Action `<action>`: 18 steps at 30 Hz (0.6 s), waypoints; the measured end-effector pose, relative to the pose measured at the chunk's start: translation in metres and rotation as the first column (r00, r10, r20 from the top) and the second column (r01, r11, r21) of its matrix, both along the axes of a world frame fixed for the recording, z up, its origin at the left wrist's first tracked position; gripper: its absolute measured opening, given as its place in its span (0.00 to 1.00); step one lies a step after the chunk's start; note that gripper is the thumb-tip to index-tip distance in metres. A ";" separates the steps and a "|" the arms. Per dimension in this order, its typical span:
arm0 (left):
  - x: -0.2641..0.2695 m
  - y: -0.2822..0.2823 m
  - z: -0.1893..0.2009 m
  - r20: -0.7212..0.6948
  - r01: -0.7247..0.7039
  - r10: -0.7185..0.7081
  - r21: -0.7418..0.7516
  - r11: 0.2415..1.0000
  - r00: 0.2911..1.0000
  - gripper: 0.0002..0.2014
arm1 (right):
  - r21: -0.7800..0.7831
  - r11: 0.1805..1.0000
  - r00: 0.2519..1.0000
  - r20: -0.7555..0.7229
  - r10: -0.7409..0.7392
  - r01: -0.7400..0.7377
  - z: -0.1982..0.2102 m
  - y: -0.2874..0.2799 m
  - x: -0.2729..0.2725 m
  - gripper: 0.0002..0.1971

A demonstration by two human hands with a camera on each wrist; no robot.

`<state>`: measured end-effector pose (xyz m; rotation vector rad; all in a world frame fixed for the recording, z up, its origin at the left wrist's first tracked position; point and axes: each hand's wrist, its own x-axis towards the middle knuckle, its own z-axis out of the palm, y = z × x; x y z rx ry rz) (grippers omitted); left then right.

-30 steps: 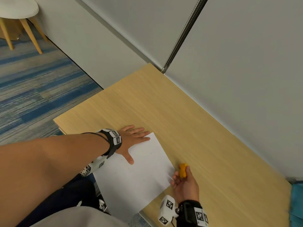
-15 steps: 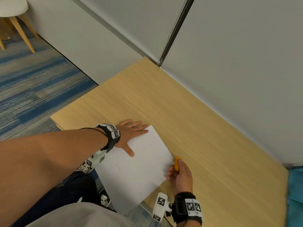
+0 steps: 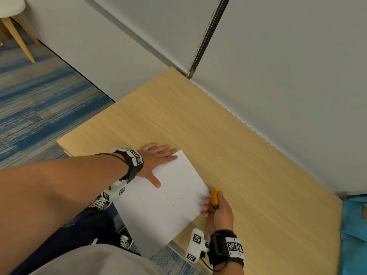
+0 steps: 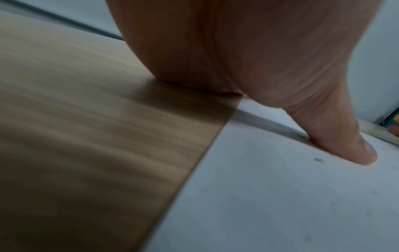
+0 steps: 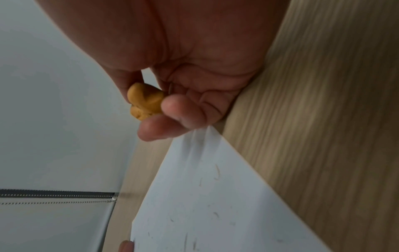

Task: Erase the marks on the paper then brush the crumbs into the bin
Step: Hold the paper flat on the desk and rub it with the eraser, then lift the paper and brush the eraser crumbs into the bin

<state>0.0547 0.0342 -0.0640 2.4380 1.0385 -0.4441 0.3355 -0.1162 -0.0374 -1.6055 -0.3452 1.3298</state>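
Note:
A white sheet of paper [image 3: 164, 197] lies on the wooden table [image 3: 238, 155], its near part hanging over the table's front edge. Thin dark crumbs [image 3: 174, 205] are scattered over it. My left hand [image 3: 158, 157] lies flat on the sheet's far left corner, fingers straight, thumb [image 4: 345, 145] pressing the paper [image 4: 280, 196]. My right hand [image 3: 216, 209] sits at the sheet's right edge and pinches a small orange eraser [image 3: 214, 197]. The right wrist view shows the eraser [image 5: 144, 102] between thumb and fingers just above the paper [image 5: 215, 204] corner. No bin is in view.
A grey wall [image 3: 278, 76] runs along the table's far side. Something blue [image 3: 355, 225] stands past the table's right end. Blue striped carpet [image 3: 39, 106] and a stool's wooden legs [image 3: 17, 38] are on the left. My dark trousers and shoes [image 3: 101, 203] are under the paper's overhang.
My right hand has drawn back a little along the sheet's right edge, still pinching the eraser. The left hand stays flat on the paper.

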 end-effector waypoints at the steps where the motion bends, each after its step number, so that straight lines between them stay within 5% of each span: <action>1: 0.000 0.000 0.000 0.001 0.005 -0.005 0.000 1.000 1.000 0.62 | -0.001 1.000 1.000 -0.014 -0.011 0.011 0.000 0.000 0.001 0.17; 6: -0.001 0.001 -0.001 -0.007 0.021 -0.021 0.000 1.000 1.000 0.61 | 0.019 0.999 0.999 -0.015 -0.035 0.036 0.004 -0.004 0.006 0.13; 11: -0.001 0.001 0.001 -0.003 0.024 -0.024 -0.005 1.000 1.000 0.60 | -0.013 1.000 0.989 0.146 0.027 -0.025 0.006 -0.010 0.011 0.17; 18: 0.001 0.001 0.002 -0.009 0.034 -0.034 -0.016 0.999 0.999 0.53 | -0.021 1.000 0.997 -0.079 -0.020 0.018 0.003 -0.025 0.017 0.26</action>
